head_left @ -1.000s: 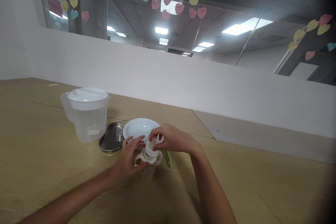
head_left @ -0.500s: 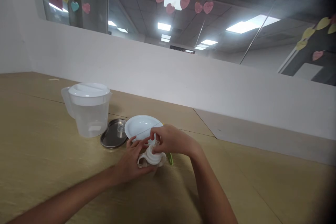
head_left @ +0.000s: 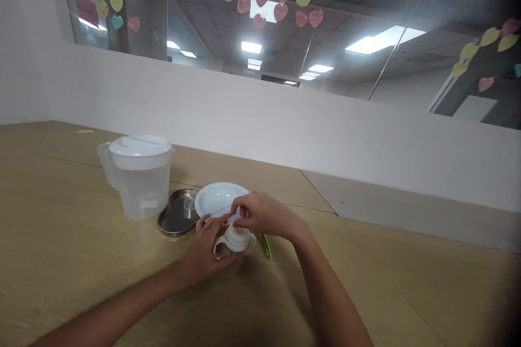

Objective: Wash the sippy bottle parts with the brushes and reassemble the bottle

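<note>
Near the middle of the table, a small white bottle [head_left: 237, 238] with looped side handles stands upright. My left hand [head_left: 209, 246] is wrapped round its left side, thumb low at the front. Bent over the bottle's mouth, my right hand [head_left: 258, 214] has its fingers pinched together; what they hold, if anything, is too small to make out. Behind both hands lies a white plate [head_left: 220, 195], partly covered by them. A green handle [head_left: 266, 246] sticks out under my right wrist.
A clear lidded pitcher [head_left: 144, 181] stands at the left. Beside it, a dark metal tray [head_left: 173, 217] bears a small clear cup [head_left: 189, 201]. A white wall [head_left: 244, 114] with a window above runs behind the table [head_left: 101, 265].
My right fingers have risen slightly from the bottle's mouth, showing more of its opening. My left hand keeps its hold. The whole view has shifted a little.
</note>
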`<state>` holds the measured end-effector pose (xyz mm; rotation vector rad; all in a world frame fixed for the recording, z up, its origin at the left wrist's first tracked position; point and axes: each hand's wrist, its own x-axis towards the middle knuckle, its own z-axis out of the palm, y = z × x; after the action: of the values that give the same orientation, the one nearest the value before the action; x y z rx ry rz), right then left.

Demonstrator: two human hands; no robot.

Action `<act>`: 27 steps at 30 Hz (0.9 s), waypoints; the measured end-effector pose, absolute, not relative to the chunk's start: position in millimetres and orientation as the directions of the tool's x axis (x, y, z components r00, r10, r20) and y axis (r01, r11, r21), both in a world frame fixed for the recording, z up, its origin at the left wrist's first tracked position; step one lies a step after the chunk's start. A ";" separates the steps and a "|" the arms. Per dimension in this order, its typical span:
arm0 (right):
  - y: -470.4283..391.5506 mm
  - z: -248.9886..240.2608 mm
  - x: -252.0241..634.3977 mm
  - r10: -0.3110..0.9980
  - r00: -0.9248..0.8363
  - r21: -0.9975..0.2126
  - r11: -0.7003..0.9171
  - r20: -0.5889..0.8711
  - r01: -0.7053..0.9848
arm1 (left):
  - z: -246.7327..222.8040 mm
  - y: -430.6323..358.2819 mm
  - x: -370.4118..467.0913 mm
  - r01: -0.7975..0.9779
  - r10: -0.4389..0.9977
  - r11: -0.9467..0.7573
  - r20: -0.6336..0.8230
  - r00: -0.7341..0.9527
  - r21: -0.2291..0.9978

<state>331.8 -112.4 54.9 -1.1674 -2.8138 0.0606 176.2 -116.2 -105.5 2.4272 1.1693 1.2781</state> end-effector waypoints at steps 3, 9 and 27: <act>-109.1 49.9 325.5 0.744 -0.655 -0.044 0.664 0.128 0.746 | -109.3 -115.3 177.7 0.559 0.710 -0.678 0.622 0.330 0.477; -111.1 50.7 325.9 0.748 -0.659 -0.014 0.662 0.085 0.749 | -110.9 -114.1 178.0 0.559 0.702 -0.682 0.636 0.320 0.472; -121.8 26.6 291.8 0.882 -0.469 0.167 0.468 -0.035 0.868 | -110.4 -125.6 187.8 0.539 0.740 -0.624 0.649 0.176 0.566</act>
<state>291.8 -121.8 26.6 -1.6706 -2.7893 -0.2052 187.8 -125.6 -110.4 2.2411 1.2413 1.4291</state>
